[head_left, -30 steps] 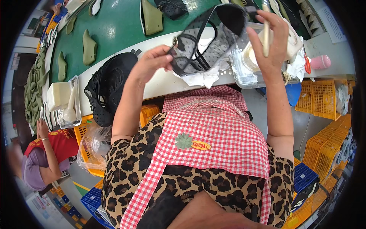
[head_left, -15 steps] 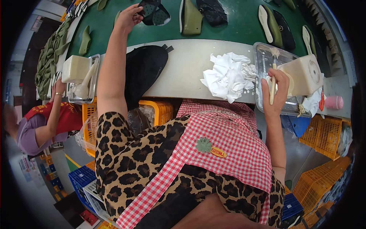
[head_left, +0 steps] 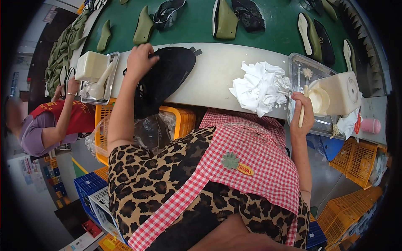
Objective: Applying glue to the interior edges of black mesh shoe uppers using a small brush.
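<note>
So your right hand (head_left: pixel 302 113) is wrapping fingers and thumb tight round the pale handle of a small brush (head_left: pixel 304 97), bristles pointing up over the clear tray (head_left: pixel 298 62), just beside the cream glue tub (head_left: pixel 337 93). Brush is looking light and stiff, prob. tacky near the bristles, so you're gripping low on the handle, which seems right. Your left hand (head_left: pixel 140 62) is reaching out w/ fingers curling down onto the edge of the black shoe upper (head_left: pixel 167 79), lying on the white bench edge (head_left: pixel 217 71) and drooping over the front. That piece is looking soft, floppy and light; pinch at the rim, since it'll likely sag. White rags (head_left: pixel 259 85) are sitting between the two, and the green belt (head_left: pixel 268 31) is carrying soles beyond.
</note>
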Tool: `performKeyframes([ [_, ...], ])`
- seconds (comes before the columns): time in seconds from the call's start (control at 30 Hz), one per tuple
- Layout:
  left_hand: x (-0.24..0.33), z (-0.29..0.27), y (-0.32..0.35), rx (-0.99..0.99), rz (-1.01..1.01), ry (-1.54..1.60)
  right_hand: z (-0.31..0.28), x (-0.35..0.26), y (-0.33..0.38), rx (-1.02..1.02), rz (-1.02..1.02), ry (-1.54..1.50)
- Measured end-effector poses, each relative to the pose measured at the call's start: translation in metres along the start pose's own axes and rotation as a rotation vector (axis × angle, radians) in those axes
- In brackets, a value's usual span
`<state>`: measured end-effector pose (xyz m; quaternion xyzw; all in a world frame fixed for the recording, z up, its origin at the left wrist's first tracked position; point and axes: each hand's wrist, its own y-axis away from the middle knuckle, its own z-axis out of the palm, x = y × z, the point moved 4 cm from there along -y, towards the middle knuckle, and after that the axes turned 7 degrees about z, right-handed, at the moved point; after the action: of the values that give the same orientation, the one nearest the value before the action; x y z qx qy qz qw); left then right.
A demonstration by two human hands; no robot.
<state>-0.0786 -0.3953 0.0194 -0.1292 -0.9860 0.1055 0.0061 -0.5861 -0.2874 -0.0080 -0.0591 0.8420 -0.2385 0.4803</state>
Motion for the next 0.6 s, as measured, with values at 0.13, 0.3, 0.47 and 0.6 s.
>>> performKeyframes([
  [0.13, 0.016, 0.007, 0.035, 0.015, -0.028, -0.218, 0.009, 0.003, 0.003, -0.028, 0.006, -0.060],
  [0.3, 0.023, -0.003, 0.027, 0.194, 0.037, 0.083, 0.009, -0.011, 0.000, -0.061, -0.129, 0.014],
  [0.47, 0.073, -0.035, -0.009, 0.201, 0.084, 0.418, 0.002, -0.030, -0.005, -0.032, -0.171, 0.062],
  [0.6, 0.130, -0.051, -0.043, 0.019, 0.196, 0.671, -0.009, -0.046, -0.014, 0.047, -0.209, 0.040],
])
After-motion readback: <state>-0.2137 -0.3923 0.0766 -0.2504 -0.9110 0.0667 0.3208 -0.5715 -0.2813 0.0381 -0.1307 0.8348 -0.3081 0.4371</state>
